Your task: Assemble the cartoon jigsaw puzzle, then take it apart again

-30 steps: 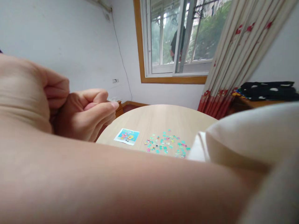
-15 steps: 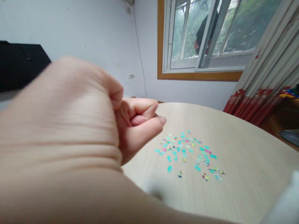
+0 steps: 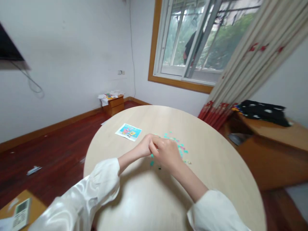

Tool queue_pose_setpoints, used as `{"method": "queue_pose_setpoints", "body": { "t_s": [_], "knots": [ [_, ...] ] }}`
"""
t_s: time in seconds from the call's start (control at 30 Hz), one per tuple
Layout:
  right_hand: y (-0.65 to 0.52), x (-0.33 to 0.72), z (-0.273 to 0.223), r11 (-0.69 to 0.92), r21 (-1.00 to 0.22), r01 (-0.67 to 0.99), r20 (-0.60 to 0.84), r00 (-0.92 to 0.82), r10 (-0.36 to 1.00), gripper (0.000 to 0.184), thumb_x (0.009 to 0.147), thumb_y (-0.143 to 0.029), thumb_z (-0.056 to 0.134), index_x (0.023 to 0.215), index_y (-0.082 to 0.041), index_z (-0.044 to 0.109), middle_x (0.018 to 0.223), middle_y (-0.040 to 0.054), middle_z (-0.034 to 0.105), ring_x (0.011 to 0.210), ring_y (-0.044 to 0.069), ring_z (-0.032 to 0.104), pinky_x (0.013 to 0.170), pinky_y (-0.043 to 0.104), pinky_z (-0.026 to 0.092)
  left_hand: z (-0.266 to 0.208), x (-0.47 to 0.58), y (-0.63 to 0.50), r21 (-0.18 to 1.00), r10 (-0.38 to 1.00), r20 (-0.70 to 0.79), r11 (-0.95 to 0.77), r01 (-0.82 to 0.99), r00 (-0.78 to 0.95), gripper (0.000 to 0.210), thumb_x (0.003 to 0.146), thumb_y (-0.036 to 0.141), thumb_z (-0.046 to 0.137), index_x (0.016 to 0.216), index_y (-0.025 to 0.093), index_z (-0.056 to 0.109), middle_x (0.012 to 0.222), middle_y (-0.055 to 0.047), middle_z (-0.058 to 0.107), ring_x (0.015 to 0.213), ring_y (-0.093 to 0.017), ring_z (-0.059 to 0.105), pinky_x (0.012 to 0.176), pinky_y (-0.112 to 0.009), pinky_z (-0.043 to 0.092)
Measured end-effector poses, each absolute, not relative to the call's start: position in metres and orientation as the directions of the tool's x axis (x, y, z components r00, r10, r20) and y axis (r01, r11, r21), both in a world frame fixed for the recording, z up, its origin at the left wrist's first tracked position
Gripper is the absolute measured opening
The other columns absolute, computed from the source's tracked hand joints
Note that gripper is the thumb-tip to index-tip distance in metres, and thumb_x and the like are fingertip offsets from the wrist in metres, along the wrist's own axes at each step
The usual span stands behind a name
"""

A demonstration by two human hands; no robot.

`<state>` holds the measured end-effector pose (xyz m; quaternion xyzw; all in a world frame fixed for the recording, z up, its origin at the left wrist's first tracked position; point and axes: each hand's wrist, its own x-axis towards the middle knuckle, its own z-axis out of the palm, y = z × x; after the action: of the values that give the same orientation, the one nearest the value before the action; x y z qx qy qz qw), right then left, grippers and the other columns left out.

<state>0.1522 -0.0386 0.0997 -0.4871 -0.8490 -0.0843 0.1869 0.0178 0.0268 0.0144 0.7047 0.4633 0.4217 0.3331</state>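
My left hand (image 3: 145, 145) and my right hand (image 3: 167, 152) meet over the middle of the round table (image 3: 154, 199), with the fingers of both curled inward and touching. Anything between the fingertips is hidden. Small jigsaw puzzle pieces (image 3: 182, 148), mostly turquoise with some pink and yellow, lie scattered behind and beneath the hands, which partly cover them. To the left of the hands, a printed picture sheet (image 3: 128, 132) with cartoon figures on a blue ground lies flat on the table.
A low wooden cabinet (image 3: 117, 105) with papers stands by the far corner. On the right is a wooden desk (image 3: 271, 154) with a black spotted cloth (image 3: 264, 112). A remote control (image 3: 21, 213) lies at lower left. Beyond stand a window and a long curtain (image 3: 243, 67).
A closed hand that filled the left of the view close to the camera has moved away. Both hands are now together over the table, and the view takes in more of the room and the picture sheet.
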Motion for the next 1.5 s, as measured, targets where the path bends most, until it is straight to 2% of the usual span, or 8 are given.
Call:
{"method": "queue_pose_setpoints", "body": {
  "t_s": [0.1, 0.2, 0.33, 0.47, 0.83, 1.1, 1.3, 1.5],
  "knots": [
    [-0.028, 0.187, 0.059, 0.354, -0.087, 0.931, 0.32, -0.31, 0.895, 0.028, 0.09, -0.019, 0.045, 0.072, -0.019, 0.067, 0.072, 0.0046, 0.072, 0.062, 0.014, 0.062, 0.055, 0.026, 0.026, 0.003, 0.044, 0.029, 0.843, 0.942, 0.253, -0.326, 0.428, 0.22, 0.026, 0.079, 0.014, 0.062, 0.057, 0.014, 0.049, 0.055, 0.006, 0.043, 0.052, -0.009, 0.045, 0.051, -0.022, 0.036],
    [-0.018, 0.23, 0.019, 0.218, -0.142, 0.966, 0.324, -0.163, 0.932, 0.029, 0.09, -0.02, 0.044, 0.069, -0.019, 0.063, 0.069, 0.0043, 0.069, 0.062, 0.014, 0.058, 0.056, 0.027, 0.025, -0.009, 0.05, 0.028, 0.817, 0.954, 0.252, -0.299, 0.493, 0.161, 0.038, 0.07, 0.003, 0.049, 0.048, 0.02, 0.024, 0.046, 0.009, 0.021, 0.046, -0.007, 0.028, 0.049, -0.024, 0.02],
    [-0.009, 0.278, -0.018, 0.133, -0.21, 0.969, 0.434, -0.03, 0.901, 0.027, 0.089, -0.021, 0.043, 0.067, -0.019, 0.057, 0.071, 0.0059, 0.064, 0.07, 0.018, 0.055, 0.065, 0.028, 0.032, -0.019, 0.047, 0.025, 0.759, 0.948, 0.291, -0.312, 0.571, 0.132, 0.031, 0.07, 0.006, 0.044, 0.051, 0.022, 0.025, 0.048, 0.008, 0.027, 0.049, -0.01, 0.033, 0.054, -0.025, 0.021],
    [-0.001, 0.294, -0.041, 0.161, -0.341, 0.926, 0.495, 0.031, 0.868, 0.019, 0.089, -0.024, 0.042, 0.088, -0.018, 0.06, 0.092, 0.0098, 0.063, 0.087, 0.022, 0.055, 0.079, 0.033, 0.04, -0.024, 0.04, 0.024, 0.68, 0.927, 0.344, -0.358, 0.64, 0.152, 0.025, 0.071, 0.009, 0.045, 0.055, 0.022, 0.03, 0.054, 0.005, 0.037, 0.055, -0.013, 0.038, 0.057, -0.027, 0.025],
    [0.008, 0.288, -0.056, 0.101, -0.378, 0.92, 0.291, 0.015, 0.957, 0.052, 0.094, -0.036, 0.035, 0.138, -0.01, 0.042, 0.144, 0.0212, 0.04, 0.136, 0.029, 0.035, 0.11, 0.045, 0.03, -0.045, 0.018, 0.032, 0.53, 0.896, 0.419, -0.37, 0.763, 0.144, 0.004, 0.077, 0.02, 0.047, 0.073, 0.021, 0.049, 0.081, -0.008, 0.055, 0.084, -0.025, 0.054, 0.079, -0.038, 0.045],
    [0.011, 0.273, -0.045, 0.089, -0.32, 0.943, 0.102, -0.059, 0.993, 0.059, 0.097, -0.039, 0.028, 0.146, -0.006, 0.032, 0.152, 0.0218, 0.032, 0.143, 0.027, 0.024, 0.116, 0.045, 0.015, -0.054, 0.017, 0.029, 0.375, 0.9, 0.299, -0.417, 0.828, 0.318, 0.043, 0.091, 0.033, 0.04, 0.127, 0.012, 0.05, 0.137, -0.018, 0.05, 0.129, -0.03, 0.044, 0.111, -0.053, 0.029],
    [0.023, 0.277, -0.05, 0.204, -0.469, 0.86, 0.174, -0.136, 0.975, 0.055, 0.098, -0.04, 0.025, 0.144, -0.013, 0.038, 0.151, 0.0152, 0.036, 0.143, 0.022, 0.028, 0.116, 0.045, 0.02, -0.058, 0.015, 0.03, 0.346, 0.883, 0.31, -0.449, 0.824, 0.351, 0.043, 0.092, 0.037, 0.04, 0.127, 0.014, 0.053, 0.136, -0.017, 0.052, 0.128, -0.029, 0.046, 0.11, -0.05, 0.033],
    [0.045, 0.271, -0.049, 0.24, -0.458, 0.856, 0.195, -0.166, 0.967, 0.053, 0.097, -0.039, 0.031, 0.142, -0.013, 0.041, 0.151, 0.0168, 0.036, 0.143, 0.023, 0.028, 0.115, 0.045, 0.021, -0.055, 0.016, 0.032, 0.377, 0.884, 0.331, -0.444, 0.813, 0.33, 0.047, 0.093, 0.038, 0.037, 0.127, 0.01, 0.052, 0.133, -0.019, 0.052, 0.125, -0.028, 0.047, 0.108, -0.045, 0.036]
  ]
}}
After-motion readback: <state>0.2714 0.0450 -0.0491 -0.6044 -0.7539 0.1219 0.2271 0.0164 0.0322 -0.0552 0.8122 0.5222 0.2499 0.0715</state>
